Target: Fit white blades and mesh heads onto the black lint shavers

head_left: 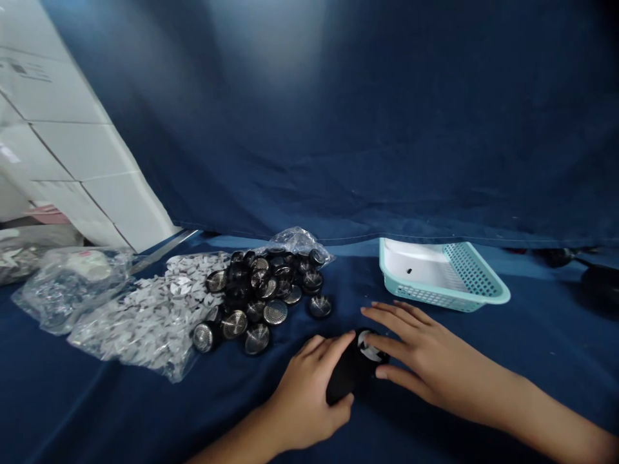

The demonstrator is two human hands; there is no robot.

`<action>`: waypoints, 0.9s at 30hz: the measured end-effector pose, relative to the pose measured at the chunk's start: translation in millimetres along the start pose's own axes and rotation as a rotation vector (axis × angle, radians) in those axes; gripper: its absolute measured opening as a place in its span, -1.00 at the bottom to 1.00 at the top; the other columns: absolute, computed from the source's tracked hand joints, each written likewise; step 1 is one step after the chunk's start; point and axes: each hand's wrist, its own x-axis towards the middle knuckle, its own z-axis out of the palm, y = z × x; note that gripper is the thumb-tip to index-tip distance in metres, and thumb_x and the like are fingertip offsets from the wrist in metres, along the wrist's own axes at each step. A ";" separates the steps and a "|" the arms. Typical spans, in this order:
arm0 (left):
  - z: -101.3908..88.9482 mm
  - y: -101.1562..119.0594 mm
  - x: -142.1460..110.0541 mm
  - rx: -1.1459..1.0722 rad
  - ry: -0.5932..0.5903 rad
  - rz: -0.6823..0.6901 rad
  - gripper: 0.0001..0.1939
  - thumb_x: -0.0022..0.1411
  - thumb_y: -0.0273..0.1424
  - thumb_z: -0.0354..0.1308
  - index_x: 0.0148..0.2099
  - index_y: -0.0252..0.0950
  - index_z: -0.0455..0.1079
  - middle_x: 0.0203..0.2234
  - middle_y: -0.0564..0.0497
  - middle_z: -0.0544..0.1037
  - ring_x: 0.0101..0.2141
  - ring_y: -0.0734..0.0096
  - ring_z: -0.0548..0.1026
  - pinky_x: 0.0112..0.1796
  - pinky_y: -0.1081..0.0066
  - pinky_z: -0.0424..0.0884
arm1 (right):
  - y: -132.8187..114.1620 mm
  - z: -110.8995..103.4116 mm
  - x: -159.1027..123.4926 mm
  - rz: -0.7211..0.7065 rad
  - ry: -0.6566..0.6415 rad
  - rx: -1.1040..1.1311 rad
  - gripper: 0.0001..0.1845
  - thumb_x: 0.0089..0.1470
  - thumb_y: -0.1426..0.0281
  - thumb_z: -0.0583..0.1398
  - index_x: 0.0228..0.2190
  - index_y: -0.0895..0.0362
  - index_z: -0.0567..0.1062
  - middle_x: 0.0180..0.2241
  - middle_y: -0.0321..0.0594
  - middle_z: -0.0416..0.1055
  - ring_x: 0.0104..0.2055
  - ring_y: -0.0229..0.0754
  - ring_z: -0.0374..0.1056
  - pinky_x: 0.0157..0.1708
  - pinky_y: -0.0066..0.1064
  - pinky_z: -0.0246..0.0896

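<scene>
My left hand [307, 393] curls over a black round part [345, 374], which lies between my two hands. My right hand [416, 357] reaches it from the right, with fingers and thumb on either side of its far end. A white foam piece [368, 345] shows on that end, partly hidden by my fingertips. To the left lies a heap of similar black parts with metal mesh faces [261, 296]. Beside the heap, a clear plastic bag [149, 322] holds many small white foam pieces.
A teal plastic basket [442, 277] with a white inside stands beyond my right hand. A second plastic bag [72, 287] lies at the far left, below stacked white cartons [72, 148]. Dark blue cloth [97, 399] covers the table, and a blue sheet [338, 129] hangs behind.
</scene>
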 end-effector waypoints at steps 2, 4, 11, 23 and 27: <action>-0.6 0.7 0.1 -0.002 -0.005 -0.006 -0.15 0.02 -0.47 0.18 0.33 -0.11 -0.05 0.14 -0.01 0.33 0.07 0.14 0.29 0.11 0.09 0.27 | 1.2 0.7 0.7 0.017 0.003 -0.012 -0.59 0.22 0.23 0.13 0.10 -0.03 0.37 0.27 -0.13 0.13 0.30 0.13 0.04 0.18 0.16 0.07; -1.2 1.3 0.2 -0.008 -0.009 -0.006 -0.15 0.02 -0.47 0.17 0.33 -0.11 -0.05 0.14 -0.02 0.34 0.05 0.14 0.30 0.09 0.08 0.28 | 3.1 -2.1 0.2 0.032 -0.021 0.010 -0.59 0.23 0.19 0.10 0.09 -0.03 0.38 0.29 -0.15 0.10 0.30 0.11 0.03 0.19 0.14 0.07; -0.7 0.8 -0.5 -0.007 -0.013 -0.014 -0.14 0.01 -0.46 0.18 0.34 -0.10 -0.04 0.15 -0.01 0.33 0.08 0.10 0.28 0.11 0.04 0.26 | 3.6 -20.8 -6.2 0.057 -0.198 0.211 -0.54 0.24 0.06 0.04 0.12 -0.12 0.35 0.31 -0.27 0.04 0.32 0.04 0.00 0.24 0.10 0.00; 0.9 0.3 -0.7 -0.022 0.007 0.008 -0.16 0.00 -0.47 0.18 0.32 -0.14 0.00 0.13 -0.03 0.35 0.04 0.14 0.31 0.11 0.08 0.27 | -3.9 -2.4 -3.7 -0.010 -0.093 0.081 -0.46 0.23 0.14 0.10 0.20 -0.04 0.25 0.29 -0.17 0.09 0.30 0.12 0.03 0.19 0.13 0.09; 1.5 0.4 -0.9 -0.023 0.030 0.005 -0.18 0.01 -0.47 0.18 0.31 -0.15 0.01 0.12 -0.04 0.35 0.05 0.14 0.31 0.11 0.08 0.26 | -0.2 3.2 -0.4 0.002 0.003 0.042 -0.49 0.18 0.15 0.16 0.14 -0.01 0.34 0.27 -0.13 0.14 0.28 0.15 0.07 0.18 0.17 0.08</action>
